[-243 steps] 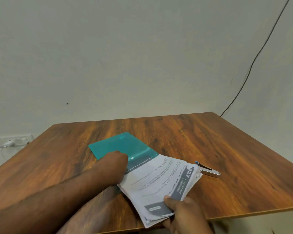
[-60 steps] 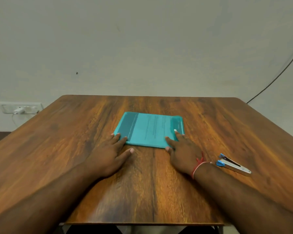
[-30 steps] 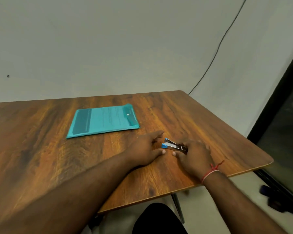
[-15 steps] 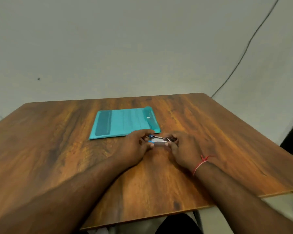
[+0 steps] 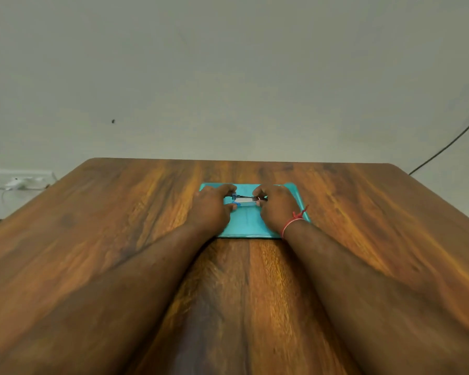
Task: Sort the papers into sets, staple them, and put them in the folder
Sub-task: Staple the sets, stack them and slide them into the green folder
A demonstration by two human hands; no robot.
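Both hands grasp the stapler (image 5: 245, 200) over the folder (image 5: 248, 221).
The teal folder lies flat at the centre of the worktop (image 5: 119, 239); its contents cannot be made out through the cover. The left hand (image 5: 213, 208) pinches the stapler's blue end and the right hand (image 5: 275, 209) pinches the opposite end, fingers curled, both forearms extended forward. Contact between stapler and folder cannot be determined. Half a second earlier the hands held the stapler above bare worktop just in front of the folder; it is now above the folder's middle.
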